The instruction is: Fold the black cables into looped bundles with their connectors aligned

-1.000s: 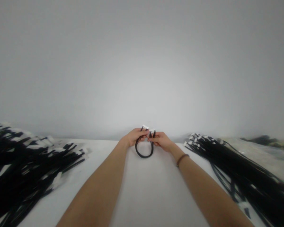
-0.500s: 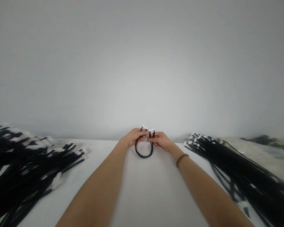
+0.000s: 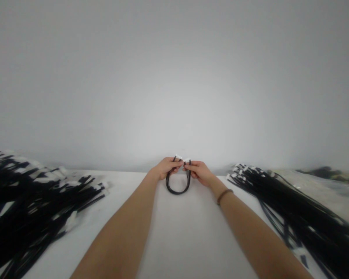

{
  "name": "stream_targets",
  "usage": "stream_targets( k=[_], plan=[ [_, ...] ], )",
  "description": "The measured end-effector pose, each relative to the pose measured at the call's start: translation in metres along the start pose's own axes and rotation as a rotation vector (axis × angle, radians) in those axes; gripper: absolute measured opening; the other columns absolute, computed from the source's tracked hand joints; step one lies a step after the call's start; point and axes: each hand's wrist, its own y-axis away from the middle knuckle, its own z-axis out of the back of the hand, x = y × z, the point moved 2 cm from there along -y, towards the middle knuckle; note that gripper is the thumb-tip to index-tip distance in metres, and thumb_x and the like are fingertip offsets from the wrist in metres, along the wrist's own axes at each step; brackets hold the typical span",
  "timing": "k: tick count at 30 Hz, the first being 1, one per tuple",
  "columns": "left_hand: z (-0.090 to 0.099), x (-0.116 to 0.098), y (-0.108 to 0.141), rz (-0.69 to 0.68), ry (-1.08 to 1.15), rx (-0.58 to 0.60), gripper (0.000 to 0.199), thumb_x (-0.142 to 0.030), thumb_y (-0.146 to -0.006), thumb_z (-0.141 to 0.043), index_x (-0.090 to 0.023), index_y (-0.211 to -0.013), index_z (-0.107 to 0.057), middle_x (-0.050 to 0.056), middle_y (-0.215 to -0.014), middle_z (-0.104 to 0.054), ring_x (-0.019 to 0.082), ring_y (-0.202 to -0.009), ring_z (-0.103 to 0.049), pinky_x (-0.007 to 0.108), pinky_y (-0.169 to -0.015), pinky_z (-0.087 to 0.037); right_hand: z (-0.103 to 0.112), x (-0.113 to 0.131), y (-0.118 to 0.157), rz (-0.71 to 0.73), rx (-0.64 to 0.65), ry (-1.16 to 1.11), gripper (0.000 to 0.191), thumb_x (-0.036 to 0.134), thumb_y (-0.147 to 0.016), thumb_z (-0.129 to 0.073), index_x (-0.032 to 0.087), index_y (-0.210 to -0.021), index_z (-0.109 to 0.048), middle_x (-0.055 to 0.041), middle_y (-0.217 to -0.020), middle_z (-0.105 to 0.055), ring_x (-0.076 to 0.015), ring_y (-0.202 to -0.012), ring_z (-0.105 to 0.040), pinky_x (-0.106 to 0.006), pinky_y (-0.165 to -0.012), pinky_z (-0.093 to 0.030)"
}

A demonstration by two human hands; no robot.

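Observation:
A black cable point(image 3: 177, 192) with white ends hangs in a U-shaped loop between my two hands, over the white table. My left hand point(image 3: 166, 167) is closed on the cable just below one white connector point(image 3: 178, 157). Close beside it, my right hand point(image 3: 200, 171) pinches the other end below a second white connector point(image 3: 187, 160). The two ends are held side by side, near each other at the top of the loop. Parts of the cable are hidden behind my fingers.
A large pile of black cables with white ends point(image 3: 31, 209) lies on the left. Another bundle of black cables point(image 3: 291, 205) runs along the right side. Beyond it lies clear plastic wrapping point(image 3: 322, 193). A plain pale wall point(image 3: 174, 85) rises behind the white table point(image 3: 186, 240).
My right hand has shifted slightly, and its fingers now sit a little to the right along the cable end. The loop is slightly wider; my left hand has barely moved.

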Motion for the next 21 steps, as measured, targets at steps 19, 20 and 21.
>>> stream_targets(
  k=[19, 20, 21],
  plan=[
    [-0.0075, -0.0083, 0.0087, 0.018, -0.058, -0.009, 0.033, -0.033, -0.053, -0.071, -0.009, -0.070, -0.058, -0.003, -0.048, -0.046, 0.003, -0.042, -0.035, 0.017, -0.039, -0.023, 0.0000, 0.0002, 0.0007, -0.015, -0.031, 0.016, 0.027, 0.029, -0.055, -0.068, 0.011, -0.073, -0.061, -0.0022, -0.065, -0.059, -0.0011, -0.037, -0.033, -0.019, -0.037, -0.017],
    [-0.0073, -0.0078, 0.0081, 0.015, -0.061, -0.011, 0.033, -0.034, -0.053, -0.071, -0.009, -0.071, -0.058, -0.003, -0.048, -0.046, 0.003, -0.043, -0.035, 0.018, -0.040, -0.023, -0.0002, 0.0009, 0.0010, -0.012, -0.027, 0.010, 0.026, 0.028, -0.055, -0.067, 0.011, -0.073, -0.061, -0.0021, -0.066, -0.059, -0.0011, -0.037, -0.033, -0.019, -0.037, -0.017],
    [-0.0071, -0.0072, 0.0075, 0.009, -0.065, -0.009, 0.035, -0.035, -0.052, -0.071, -0.009, -0.072, -0.058, -0.003, -0.049, -0.046, 0.004, -0.043, -0.036, 0.018, -0.040, -0.024, -0.0002, 0.0014, 0.0011, -0.011, -0.022, -0.001, 0.024, 0.027, -0.056, -0.067, 0.011, -0.073, -0.060, -0.0019, -0.066, -0.059, -0.0012, -0.037, -0.034, -0.019, -0.036, -0.017]
  ],
)
